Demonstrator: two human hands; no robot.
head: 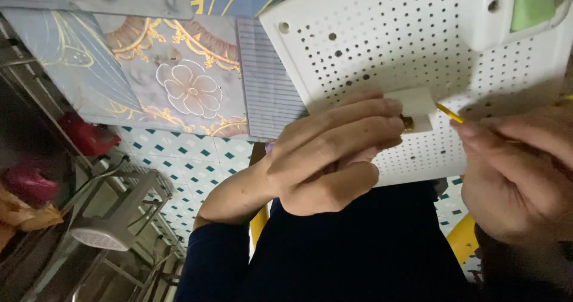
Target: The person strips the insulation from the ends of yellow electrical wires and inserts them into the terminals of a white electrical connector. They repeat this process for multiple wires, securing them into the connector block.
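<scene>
Gripping perforated white plastic panel (370, 45) | left hand (334, 153) | right hand (519, 176) pinching thin yellow rod (449, 113)

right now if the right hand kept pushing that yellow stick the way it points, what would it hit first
Most likely the small brass fitting in the white block on the perforated white panel. The right hand aims the yellow stick leftward at it, beside the left hand's fingertips; depth is unclear.

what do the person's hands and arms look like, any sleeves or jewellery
Both hands are bare, with no gloves. The left hand shows no ring or watch, and its forearm runs into a dark navy long sleeve pushed back above the wrist. The right hand is cut off by the frame edge, so its wrist and sleeve are hard to make out.
</scene>
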